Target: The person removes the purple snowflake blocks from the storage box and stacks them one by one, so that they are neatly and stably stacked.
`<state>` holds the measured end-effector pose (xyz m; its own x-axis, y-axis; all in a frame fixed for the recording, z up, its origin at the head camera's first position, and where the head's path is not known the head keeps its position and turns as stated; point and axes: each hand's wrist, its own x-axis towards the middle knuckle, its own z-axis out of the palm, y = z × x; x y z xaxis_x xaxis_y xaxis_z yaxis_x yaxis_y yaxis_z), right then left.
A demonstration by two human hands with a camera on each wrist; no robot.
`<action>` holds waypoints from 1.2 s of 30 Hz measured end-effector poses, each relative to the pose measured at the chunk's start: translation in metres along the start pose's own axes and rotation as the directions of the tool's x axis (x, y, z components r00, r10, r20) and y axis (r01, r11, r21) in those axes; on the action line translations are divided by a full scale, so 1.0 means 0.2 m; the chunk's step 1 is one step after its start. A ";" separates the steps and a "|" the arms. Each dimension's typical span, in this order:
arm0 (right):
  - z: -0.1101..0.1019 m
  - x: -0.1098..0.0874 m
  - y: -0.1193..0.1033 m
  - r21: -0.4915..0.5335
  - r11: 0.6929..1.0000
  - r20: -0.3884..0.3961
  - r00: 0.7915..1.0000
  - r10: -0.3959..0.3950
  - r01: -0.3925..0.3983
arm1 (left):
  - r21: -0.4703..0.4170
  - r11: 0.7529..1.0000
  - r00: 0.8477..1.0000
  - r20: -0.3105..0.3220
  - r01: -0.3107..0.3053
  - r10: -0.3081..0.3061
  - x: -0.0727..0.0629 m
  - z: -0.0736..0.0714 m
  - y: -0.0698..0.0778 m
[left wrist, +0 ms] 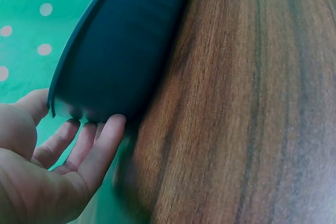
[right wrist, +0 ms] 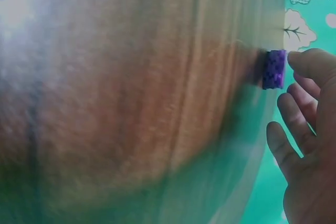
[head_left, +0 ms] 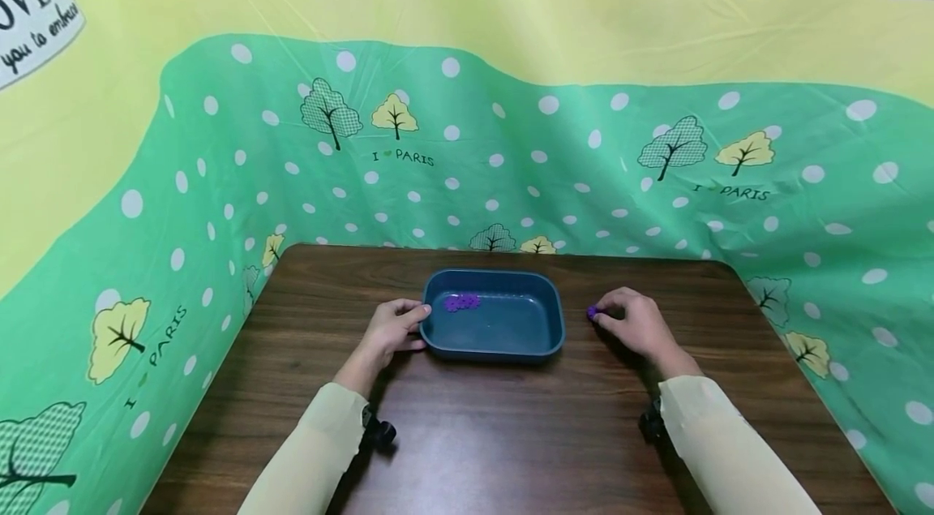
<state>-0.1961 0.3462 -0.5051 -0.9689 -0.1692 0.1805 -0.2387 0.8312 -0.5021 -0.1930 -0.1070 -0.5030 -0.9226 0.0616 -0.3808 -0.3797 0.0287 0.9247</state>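
Note:
A dark blue rectangular basin point(head_left: 489, 352) stands on the table. My left hand point(head_left: 395, 328) grips its left end, thumb over the rim; in the left wrist view the fingers point(left wrist: 110, 135) press against the outer wall. Right of the basin, my right hand point(head_left: 636, 322) pinches a small purple stack of serrated pieces point(head_left: 592, 311) between thumb and forefinger, low over the wood. In the right wrist view this purple stack point(right wrist: 274, 70) is at the thumb tip, and the other fingers are spread below. Several flat purple serrated pieces point(head_left: 463, 302) lie inside the basin, toward its back left.
The dark wooden table point(head_left: 503, 434) reaches back to a green and yellow patterned cloth point(head_left: 525, 126) that hangs behind and along both sides. Each wrist wears a black strap with a small camera, as on the left wrist camera point(head_left: 383, 434).

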 end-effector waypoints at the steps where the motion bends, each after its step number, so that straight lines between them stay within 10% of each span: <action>1: 0.00 0.00 0.00 -0.003 1.000 -0.003 1.000 -0.005 0.005 | 0.001 1.000 1.000 -0.001 -0.001 0.001 0.00 0.00 0.00; 23: -0.03 0.21 -0.35 0.046 0.986 0.005 0.987 -0.161 0.161 | 0.011 1.000 1.000 -0.008 -0.011 0.011 -0.01 0.00 0.01; 36: 0.13 0.33 -0.62 0.059 0.969 0.082 0.966 -0.245 0.240 | 0.014 0.999 0.999 -0.035 -0.037 0.038 -0.03 0.01 0.00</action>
<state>-0.2314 0.2171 -0.4534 -0.8830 -0.4104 0.2280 -0.4681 0.7331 -0.4934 -0.1874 -0.1047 -0.5009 -0.9382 0.0277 -0.3451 -0.3439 0.0403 0.9381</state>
